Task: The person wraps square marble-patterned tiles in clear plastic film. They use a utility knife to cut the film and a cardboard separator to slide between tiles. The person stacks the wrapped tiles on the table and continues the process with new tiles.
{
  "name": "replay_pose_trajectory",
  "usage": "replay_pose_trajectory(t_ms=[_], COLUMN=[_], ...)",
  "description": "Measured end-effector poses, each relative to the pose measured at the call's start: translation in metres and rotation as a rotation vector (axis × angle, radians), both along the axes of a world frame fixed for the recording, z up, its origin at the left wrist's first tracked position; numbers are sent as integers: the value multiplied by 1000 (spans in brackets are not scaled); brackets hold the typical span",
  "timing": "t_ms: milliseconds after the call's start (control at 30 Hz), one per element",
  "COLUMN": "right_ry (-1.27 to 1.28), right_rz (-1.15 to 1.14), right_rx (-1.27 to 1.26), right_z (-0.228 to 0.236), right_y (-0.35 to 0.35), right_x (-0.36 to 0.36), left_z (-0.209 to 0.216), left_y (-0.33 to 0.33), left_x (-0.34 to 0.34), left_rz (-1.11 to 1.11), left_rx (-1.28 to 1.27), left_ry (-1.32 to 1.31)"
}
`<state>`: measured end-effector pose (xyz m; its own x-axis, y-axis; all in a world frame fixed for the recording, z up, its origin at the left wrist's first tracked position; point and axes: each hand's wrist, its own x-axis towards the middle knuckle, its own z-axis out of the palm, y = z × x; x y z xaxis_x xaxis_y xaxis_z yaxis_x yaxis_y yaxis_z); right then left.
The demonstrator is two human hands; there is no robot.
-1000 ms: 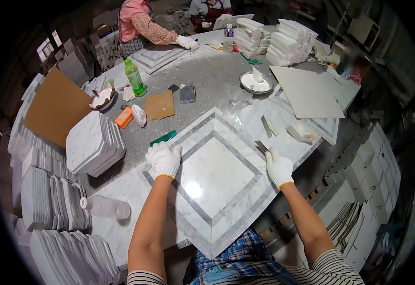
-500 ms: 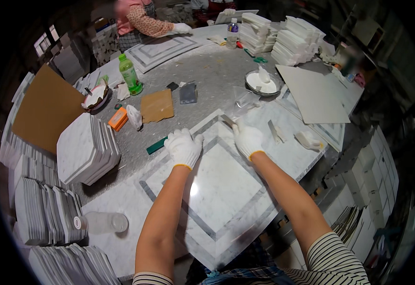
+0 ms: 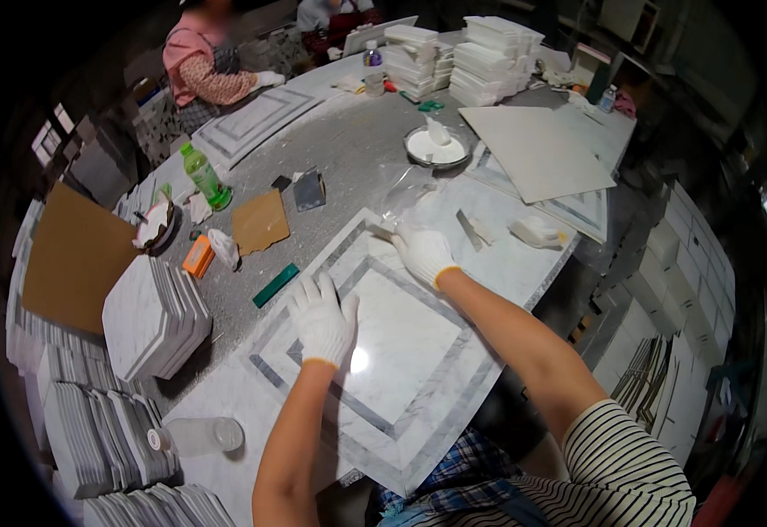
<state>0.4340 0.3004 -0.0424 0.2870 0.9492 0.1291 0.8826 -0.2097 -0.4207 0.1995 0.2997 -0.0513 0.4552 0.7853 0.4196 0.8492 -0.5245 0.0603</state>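
Note:
A square white marble panel [image 3: 401, 338] with grey inlaid bands lies in front of me, one corner pointing away. My left hand [image 3: 324, 318], in a white knit glove, rests on the panel's left part with its fingers stretched out. My right hand [image 3: 423, 255], gloved alike, is closed on a thin scraper blade [image 3: 380, 232] at the panel's far corner; its grip is partly hidden by the fingers. Just beyond the left fingers lies a dark green bar [image 3: 275, 285]. A second flat blade [image 3: 469, 230] and a crumpled white glove [image 3: 536, 233] lie to the right.
A bowl of white paste [image 3: 437, 147] sits farther back. Stacked white tiles [image 3: 157, 307] and a clear bottle [image 3: 197, 436] are at left. An orange box [image 3: 198, 256], brown board piece [image 3: 260, 222] and green bottle [image 3: 206, 176] stand beyond. Another person [image 3: 212, 70] works across the table.
My left hand has drawn back from the green bar onto the panel's face. My right hand still holds the blade near the far corner. The whole view has shifted.

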Motion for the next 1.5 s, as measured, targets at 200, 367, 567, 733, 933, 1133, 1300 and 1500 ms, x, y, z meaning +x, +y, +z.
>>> replay_pose_trajectory(t_ms=[200, 367, 567, 733, 933, 1133, 1300, 1500], right_ry=[131, 201, 175, 57, 64, 40, 299, 1244], right_rz=[-114, -318, -459, -417, -458, -552, -649, -701], right_rx=[94, 93, 42, -53, -5, 295, 462, 549], right_z=[5, 11, 6, 0, -6, -14, -9, -43], right_y=[-86, -140, -178, -185, -212, -239, -274, -293], right_x=[24, 42, 81, 103, 101, 73, 46, -9], left_z=[24, 42, 64, 52, 28, 31, 41, 71], left_y=[-111, -208, -272, -282, -282, -282, -281, -277], left_x=[-13, -17, -20, -27, -23, -27, -29, -26], left_rz=[-256, -464, -498, -285, -207, -198, -244, -271], left_rx=[-213, -300, -386, -282, -264, -216, -177, -170], left_ry=[30, 52, 110, 210, 333, 389, 301, 331])
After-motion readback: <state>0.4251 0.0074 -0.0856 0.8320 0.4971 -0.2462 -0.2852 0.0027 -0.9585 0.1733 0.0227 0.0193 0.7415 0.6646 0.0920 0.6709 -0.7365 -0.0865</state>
